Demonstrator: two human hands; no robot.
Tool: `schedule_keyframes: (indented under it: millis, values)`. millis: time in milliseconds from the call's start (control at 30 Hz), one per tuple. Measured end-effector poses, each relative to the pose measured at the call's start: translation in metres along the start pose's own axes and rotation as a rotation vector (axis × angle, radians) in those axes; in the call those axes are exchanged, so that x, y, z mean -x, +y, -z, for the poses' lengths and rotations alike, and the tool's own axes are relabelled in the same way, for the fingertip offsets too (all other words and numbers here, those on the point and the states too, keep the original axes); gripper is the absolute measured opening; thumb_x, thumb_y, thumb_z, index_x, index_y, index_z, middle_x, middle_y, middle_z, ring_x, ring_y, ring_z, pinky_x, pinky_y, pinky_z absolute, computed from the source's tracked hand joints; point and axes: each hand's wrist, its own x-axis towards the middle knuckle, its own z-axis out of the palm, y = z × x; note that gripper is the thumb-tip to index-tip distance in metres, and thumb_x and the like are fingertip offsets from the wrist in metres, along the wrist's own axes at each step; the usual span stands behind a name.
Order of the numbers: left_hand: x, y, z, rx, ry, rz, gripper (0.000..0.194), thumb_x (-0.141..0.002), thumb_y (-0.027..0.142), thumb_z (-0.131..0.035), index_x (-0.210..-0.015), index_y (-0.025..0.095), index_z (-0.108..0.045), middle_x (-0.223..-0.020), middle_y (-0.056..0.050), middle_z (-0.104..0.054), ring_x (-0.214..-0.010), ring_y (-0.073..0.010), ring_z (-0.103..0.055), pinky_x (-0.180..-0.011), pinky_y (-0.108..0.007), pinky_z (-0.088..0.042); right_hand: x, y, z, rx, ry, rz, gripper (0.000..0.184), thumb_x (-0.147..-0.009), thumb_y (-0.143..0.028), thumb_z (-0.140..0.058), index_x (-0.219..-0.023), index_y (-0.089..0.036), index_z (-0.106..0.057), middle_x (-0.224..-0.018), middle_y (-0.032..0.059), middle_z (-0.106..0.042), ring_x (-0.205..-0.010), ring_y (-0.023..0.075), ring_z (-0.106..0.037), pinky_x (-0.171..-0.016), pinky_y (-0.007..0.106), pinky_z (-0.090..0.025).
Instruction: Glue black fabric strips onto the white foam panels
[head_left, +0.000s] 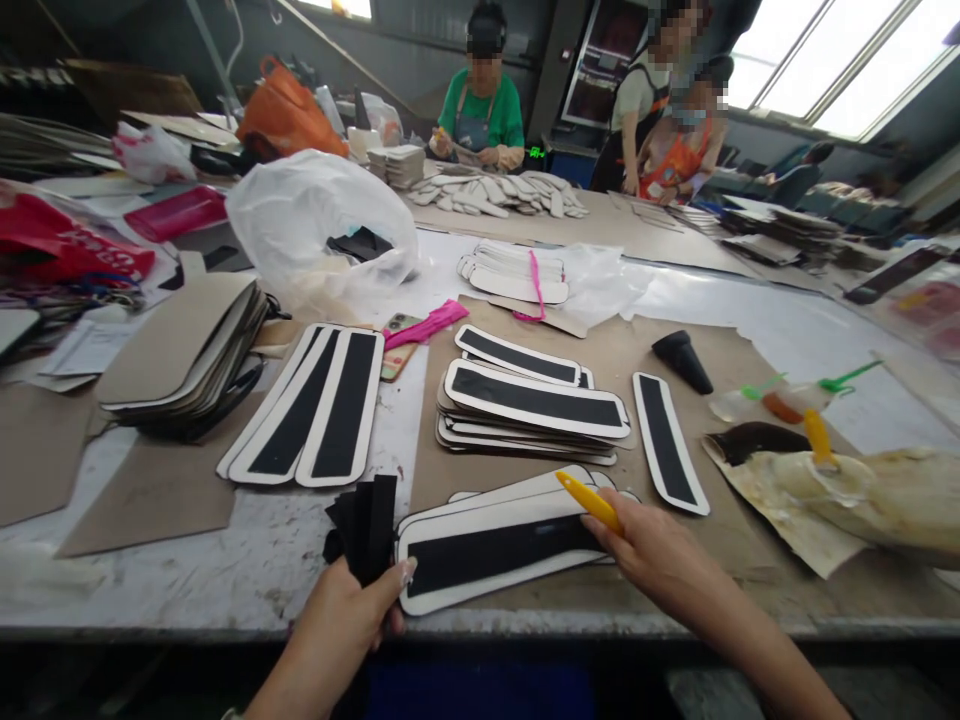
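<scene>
Several black strips (369, 520), ends hidden in left grip (355, 612).

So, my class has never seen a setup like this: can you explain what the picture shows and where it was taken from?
There is no robot here, just a person's two bare hands, seen by a camera worn on the head, looking forward and down. The left hand holds a bunch of black strips, its thumb on the end of a white-edged panel. The right hand holds a yellow tool over that panel. On the worktable lie more panels, a black cone and a plastic bag. Other people work beyond.
</scene>
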Motion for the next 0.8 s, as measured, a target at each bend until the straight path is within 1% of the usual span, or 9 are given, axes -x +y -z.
schedule_keyframes:
  millis: [67,133,300,400,533,600,667,733,800]
  values:
    - [-0.002,-0.003,0.0,0.0,0.011,-0.003,0.042,-0.051,0.057,-0.063,-0.054,0.017,-0.05,-0.034,-0.001,-0.053,-0.032,-0.0103,-0.038,-0.038,-0.023,-0.026,-0.003,-0.008,-0.002,0.15,0.026,-0.03,0.022,-0.086,-0.028,-0.038,-0.095,-0.02,-0.056,-0.082,0.006,-0.065,-0.078,0.0226,-0.062,-0.063,0.03,-0.04]
    - [-0.004,-0.007,0.0,-0.011,0.017,-0.001,0.042,-0.051,0.058,-0.062,-0.054,0.017,-0.051,-0.035,-0.002,-0.053,-0.032,-0.0107,-0.039,-0.038,-0.023,-0.027,-0.007,-0.013,-0.003,0.251,0.013,-0.042,0.02,-0.087,-0.029,-0.04,-0.092,-0.02,-0.057,-0.082,0.0067,-0.066,-0.077,0.0232,-0.063,-0.06,0.029,-0.039]
    - [-0.01,-0.017,-0.001,-0.014,0.011,-0.025,0.043,-0.053,0.058,-0.063,-0.05,0.017,-0.052,-0.034,-0.003,-0.053,-0.03,-0.0112,-0.04,-0.036,-0.023,-0.027,-0.011,-0.012,-0.004,0.249,-0.024,-0.041,0.016,-0.086,-0.027,-0.043,-0.088,-0.019,-0.057,-0.081,0.007,-0.067,-0.078,0.0234,-0.064,-0.062,0.03,-0.039]
    - [-0.01,-0.017,-0.001,0.005,0.027,-0.012,0.042,-0.053,0.056,-0.064,-0.05,0.016,-0.052,-0.033,-0.002,-0.052,-0.028,-0.0107,-0.039,-0.035,-0.023,-0.026,-0.01,-0.008,-0.005,0.187,-0.021,-0.041,0.016,-0.086,-0.027,-0.044,-0.089,-0.019,-0.057,-0.083,0.0082,-0.067,-0.078,0.0238,-0.063,-0.063,0.03,-0.039]
    - [-0.006,-0.014,-0.002,0.034,0.051,-0.003,0.038,-0.056,0.051,-0.065,-0.053,0.016,-0.052,-0.034,-0.002,-0.054,-0.03,-0.0104,-0.041,-0.036,-0.022,-0.027,-0.009,-0.004,-0.002,0.077,-0.017,-0.023,0.021,-0.085,-0.032,-0.043,-0.094,-0.019,-0.058,-0.078,0.0063,-0.066,-0.076,0.0229,-0.062,-0.063,0.03,-0.041]
    - [-0.004,-0.011,-0.002,0.046,0.052,-0.006,0.037,-0.056,0.051,-0.066,-0.053,0.016,-0.053,-0.035,-0.002,-0.054,-0.031,-0.0105,-0.041,-0.036,-0.022,-0.028,-0.007,-0.003,0.002,-0.047,-0.01,-0.011,0.022,-0.085,-0.032,-0.043,-0.095,-0.019,-0.058,-0.076,0.0047,-0.065,-0.075,0.0216,-0.062,-0.065,0.029,-0.041]
    - [-0.001,-0.007,0.0,0.053,0.061,-0.008,0.039,-0.055,0.052,-0.067,-0.051,0.016,-0.053,-0.033,0.0,-0.052,-0.032,-0.0107,-0.041,-0.037,-0.022,-0.029,-0.003,-0.003,0.007,-0.184,0.001,0.003,0.022,-0.084,-0.034,-0.044,-0.089,-0.019,-0.059,-0.071,0.002,-0.063,-0.069,0.0189,-0.061,-0.063,0.027,-0.042]
    - [0.001,-0.004,0.002,0.067,0.076,0.001,0.041,-0.053,0.055,-0.069,-0.05,0.016,-0.053,-0.03,0.002,-0.047,-0.032,-0.0109,-0.04,-0.038,-0.022,-0.03,0.004,-0.004,0.012,-0.281,0.033,0.014,0.022,-0.083,-0.037,-0.046,-0.081,-0.02,-0.06,-0.066,0.0001,-0.062,-0.061,0.0166,-0.059,-0.058,0.025,-0.042]
    - [0.002,-0.004,0.006,0.106,0.094,0.004,0.043,-0.051,0.056,-0.07,-0.05,0.017,-0.053,-0.028,0.003,-0.044,-0.032,-0.0108,-0.038,-0.038,-0.023,-0.03,0.014,-0.008,0.015,-0.327,0.12,0.071,0.019,-0.082,-0.035,-0.048,-0.08,-0.021,-0.061,-0.068,0.0005,-0.064,-0.062,0.0164,-0.06,-0.059,0.025,-0.044]
